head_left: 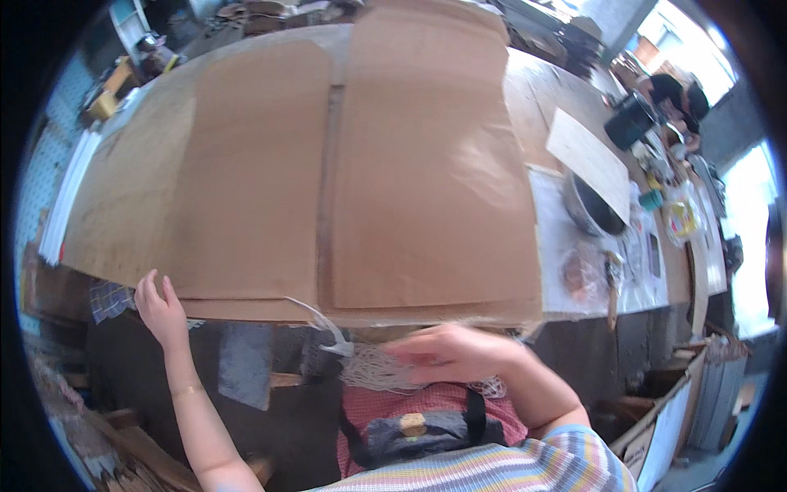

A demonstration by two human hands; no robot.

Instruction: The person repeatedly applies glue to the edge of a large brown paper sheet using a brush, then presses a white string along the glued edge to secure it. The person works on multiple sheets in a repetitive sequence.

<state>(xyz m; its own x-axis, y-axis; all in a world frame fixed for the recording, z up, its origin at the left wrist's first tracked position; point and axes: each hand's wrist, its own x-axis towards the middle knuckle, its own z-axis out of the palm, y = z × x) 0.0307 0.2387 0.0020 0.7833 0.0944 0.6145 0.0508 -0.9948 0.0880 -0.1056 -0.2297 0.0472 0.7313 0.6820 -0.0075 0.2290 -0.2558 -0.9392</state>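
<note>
My left hand (161, 310) is at the table's front edge on the left, fingers apart and holding nothing, beside the near corner of a brown paper sheet (254, 172). A second brown sheet (426, 180) lies to its right, with a narrow gap between the two. My right hand (449, 353) is in front of my body, over a bundle of white strings (373, 369) on my lap. Motion smears its fingers, so I cannot tell whether it grips the strings. A few white strands (316, 316) run from the bundle up to the table edge.
At the right of the table (123, 180) stand a metal bowl (584, 209) with a pale board (586, 160) leaning over it, a brush (612, 287), a dark bucket (630, 121) and several bottles. Another person (676, 98) is at the far right. A cardboard box (668, 410) stands lower right.
</note>
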